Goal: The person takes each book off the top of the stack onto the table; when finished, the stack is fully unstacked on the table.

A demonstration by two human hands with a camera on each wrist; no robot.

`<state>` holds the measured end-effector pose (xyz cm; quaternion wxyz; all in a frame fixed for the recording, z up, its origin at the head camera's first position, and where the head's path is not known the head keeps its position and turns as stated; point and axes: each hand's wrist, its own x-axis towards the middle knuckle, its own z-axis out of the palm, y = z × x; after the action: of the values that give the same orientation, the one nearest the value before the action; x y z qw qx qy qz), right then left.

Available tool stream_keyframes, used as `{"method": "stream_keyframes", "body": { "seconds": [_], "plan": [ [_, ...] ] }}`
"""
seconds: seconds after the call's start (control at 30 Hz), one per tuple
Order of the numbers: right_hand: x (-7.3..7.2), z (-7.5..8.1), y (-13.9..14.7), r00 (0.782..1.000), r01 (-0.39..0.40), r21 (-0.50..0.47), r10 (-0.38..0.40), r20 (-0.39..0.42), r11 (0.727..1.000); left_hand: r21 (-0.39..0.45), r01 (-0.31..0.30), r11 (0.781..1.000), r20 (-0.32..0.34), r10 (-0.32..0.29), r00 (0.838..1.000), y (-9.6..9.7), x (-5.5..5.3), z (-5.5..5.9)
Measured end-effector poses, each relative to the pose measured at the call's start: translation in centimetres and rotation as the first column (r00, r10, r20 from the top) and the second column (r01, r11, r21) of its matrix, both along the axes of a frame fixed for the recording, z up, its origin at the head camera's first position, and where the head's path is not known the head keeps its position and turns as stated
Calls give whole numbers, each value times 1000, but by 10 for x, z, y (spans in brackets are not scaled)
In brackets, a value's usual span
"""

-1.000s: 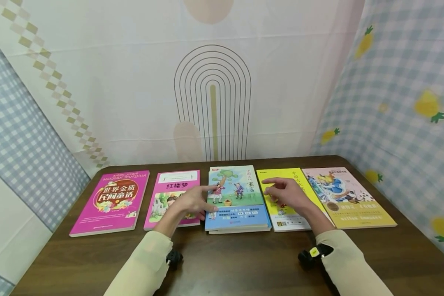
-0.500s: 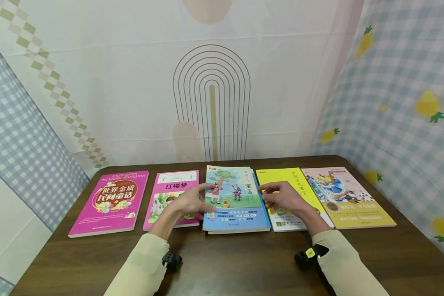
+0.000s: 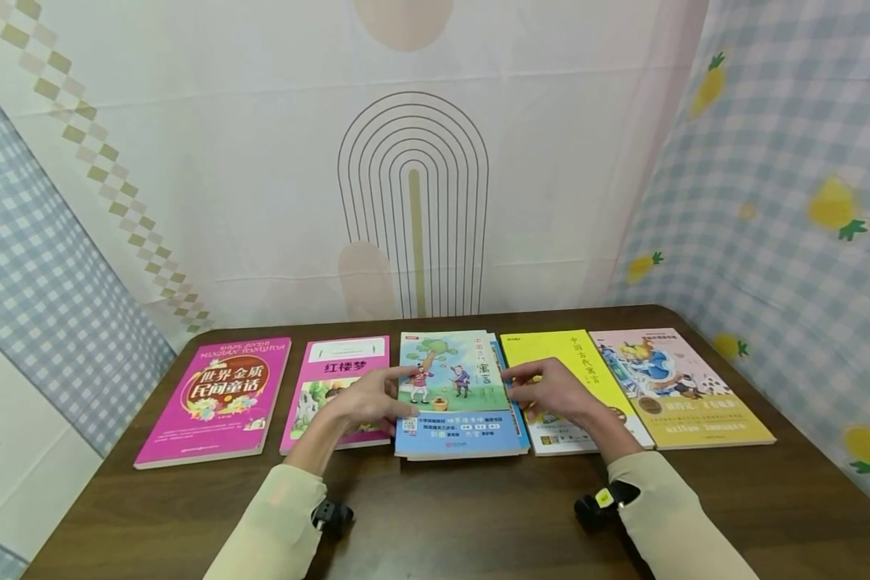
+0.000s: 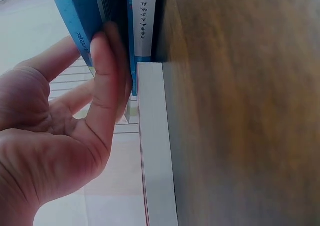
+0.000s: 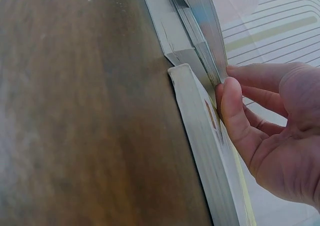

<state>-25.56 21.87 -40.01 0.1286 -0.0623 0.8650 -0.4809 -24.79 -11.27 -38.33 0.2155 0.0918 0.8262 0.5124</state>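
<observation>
A green-and-blue picture-cover book (image 3: 453,379) tops a small stack in the middle of the row. My left hand (image 3: 366,399) grips its left side, thumb on the near part and fingers reaching under the spine. In the left wrist view the gripped book is raised and tilted above the lower book (image 4: 143,23), with a gap between them. My right hand (image 3: 554,391) pinches its right edge between thumb and fingertips, and in the right wrist view the page edges of the stack (image 5: 192,31) lie beside those fingers. A strip of the blue book beneath shows along the right side.
To the left lie a pink book (image 3: 348,362) and a magenta book (image 3: 225,395). A yellow book (image 3: 551,350) lies under my right hand, and a pink-and-yellow book (image 3: 685,395) beside it. All rest on a dark wooden table (image 3: 442,524) before a printed cloth backdrop (image 3: 261,161).
My right hand has moved left from over the yellow book to the stack's right edge. The top book has shifted slightly left, uncovering a strip of the book under it.
</observation>
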Motion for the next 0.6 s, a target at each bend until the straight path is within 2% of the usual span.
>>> {"method": "stream_keyframes", "body": {
  "seconds": [0.13,0.4,0.6],
  "plan": [
    [1,1,-1,1000,3,19,-3,2,1000,48,17,999,16,-18,1000,-4,0,-1],
    [3,3,-6,1000,11,75,-11,-1,997,84,-34,996,20,33,999,-10,5,1],
    [2,1,-3,1000,2,74,-2,-7,997,120,-50,992,14,48,999,-13,7,2]
  ]
}}
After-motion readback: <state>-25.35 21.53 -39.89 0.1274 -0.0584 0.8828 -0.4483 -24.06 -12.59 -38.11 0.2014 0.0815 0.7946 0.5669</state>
